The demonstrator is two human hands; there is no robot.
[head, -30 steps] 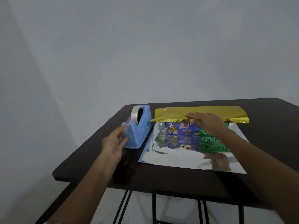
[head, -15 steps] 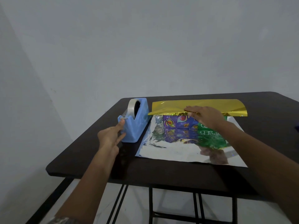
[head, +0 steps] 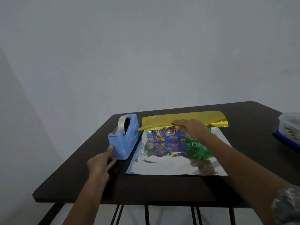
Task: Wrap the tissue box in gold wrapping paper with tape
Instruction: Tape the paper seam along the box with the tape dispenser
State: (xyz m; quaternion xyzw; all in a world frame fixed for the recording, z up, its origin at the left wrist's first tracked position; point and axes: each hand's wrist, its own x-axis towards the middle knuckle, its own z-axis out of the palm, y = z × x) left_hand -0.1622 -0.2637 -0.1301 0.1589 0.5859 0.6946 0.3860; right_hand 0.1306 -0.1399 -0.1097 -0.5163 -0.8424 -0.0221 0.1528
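Head view: tissue box (head: pixel 168 135) sits mid-bench (head: pixel 81 176) on the far part of the sheet. Gold wrapping paper (head: pixel 183 119) is folded over its top, silver underside spread toward the near edge. R hand (head: pixel 190 127) flat, fingers straight, pressing flap onto box top. L hand (head: pixel 100 161) loosely spread, thumb touching near end of tape dispenser (head: pixel 125 138), gripping nothing. Dispenser just left of sheet, long axis near-far, tape tab at near upper end. Judgement: L hand nearer, so tape pull falls to it.

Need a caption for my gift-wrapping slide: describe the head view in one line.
Right hand presses gold wrapping paper over the tissue box; left hand touches the blue tape dispenser.
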